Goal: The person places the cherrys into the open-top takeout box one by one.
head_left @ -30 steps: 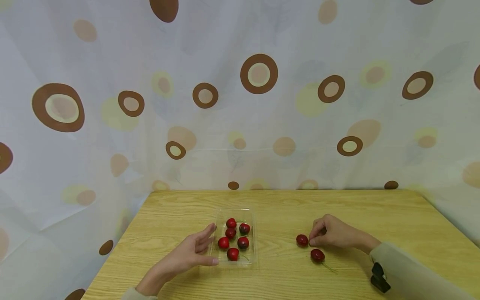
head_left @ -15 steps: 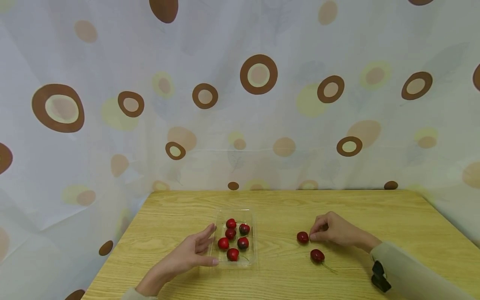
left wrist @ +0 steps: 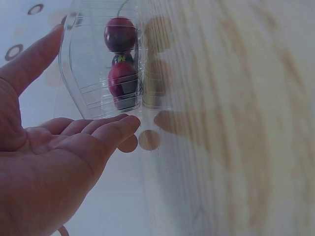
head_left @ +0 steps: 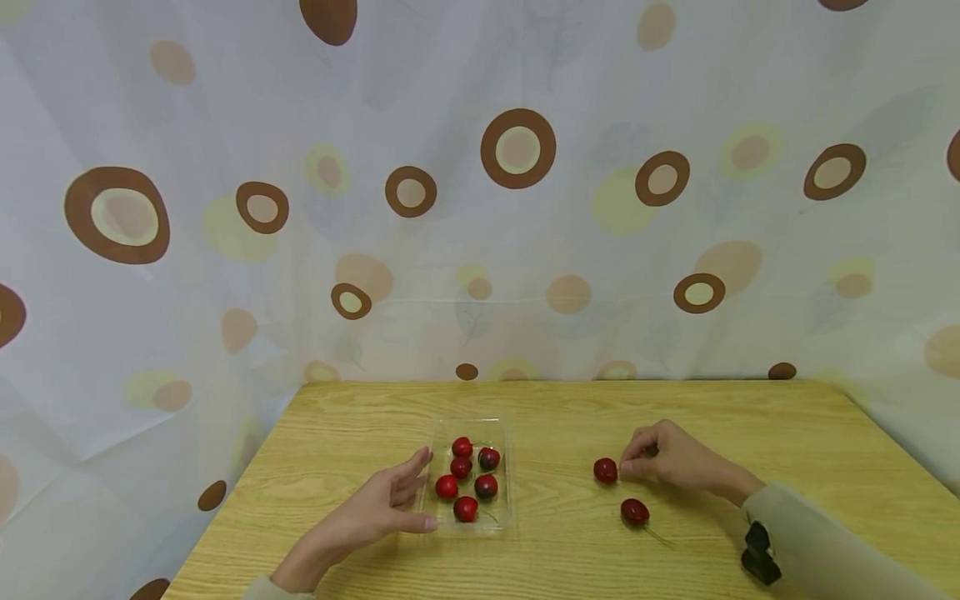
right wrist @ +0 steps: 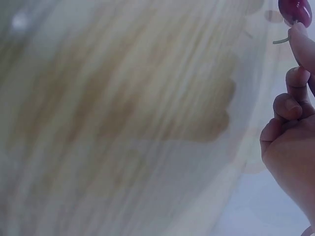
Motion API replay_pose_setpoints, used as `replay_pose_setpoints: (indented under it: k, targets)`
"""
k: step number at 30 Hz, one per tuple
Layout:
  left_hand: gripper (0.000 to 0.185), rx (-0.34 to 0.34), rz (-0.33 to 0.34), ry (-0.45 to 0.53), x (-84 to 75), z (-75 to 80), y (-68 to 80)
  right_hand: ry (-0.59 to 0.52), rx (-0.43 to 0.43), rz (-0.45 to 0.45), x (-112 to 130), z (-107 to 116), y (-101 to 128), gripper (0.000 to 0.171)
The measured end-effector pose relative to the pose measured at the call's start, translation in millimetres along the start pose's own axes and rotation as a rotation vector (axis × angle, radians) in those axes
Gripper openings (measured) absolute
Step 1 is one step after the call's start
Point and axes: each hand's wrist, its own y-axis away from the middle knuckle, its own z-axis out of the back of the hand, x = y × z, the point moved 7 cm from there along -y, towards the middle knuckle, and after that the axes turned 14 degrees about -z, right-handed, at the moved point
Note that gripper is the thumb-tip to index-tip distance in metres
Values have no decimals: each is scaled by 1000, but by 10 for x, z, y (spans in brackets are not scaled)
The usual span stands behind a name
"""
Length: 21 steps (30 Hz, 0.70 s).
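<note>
A clear plastic tray (head_left: 507, 467) on the wooden table (head_left: 555, 417) holds several red cherries (head_left: 467, 507). My left hand (head_left: 378, 504) lies flat with straight fingers against the tray's left side; the left wrist view shows my left hand's fingers (left wrist: 106, 132) at the tray wall (left wrist: 81, 73), with cherries (left wrist: 119, 34) behind it. My right hand (head_left: 667, 458) pinches a red cherry (head_left: 605, 471) at its fingertips, just above the table; the right wrist view shows this cherry (right wrist: 295, 11) by a fingertip. A second loose cherry (head_left: 634, 512) with a stem lies in front of that hand.
A white curtain with brown and yellow dots (head_left: 517, 147) hangs behind and beside the table. The table's far edge (head_left: 570, 383) meets the curtain. A dark strap (head_left: 759, 554) sits on my right sleeve.
My right hand has lifted the pinched cherry slightly up and away from me. The left hand and the tray have not moved.
</note>
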Motion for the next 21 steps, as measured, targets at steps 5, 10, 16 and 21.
replay_pose_setpoints:
  k: [5, 10, 16, 21]
  targets:
    - [98, -1, 0, 1, -10, 0, 0, 20, -28, 12, 84, 12, -12, 10]
    - [98, 4, -4, 1, -16, 4, 0, 68, -45, 5, 226, 3, -51, 8]
    - [97, 9, -4, 11, -28, -3, 1, 71, -36, 26, 394, -46, -97, 7]
    - [98, 7, -4, 8, -37, -8, 7, 82, -41, 61, 529, -120, -173, 8]
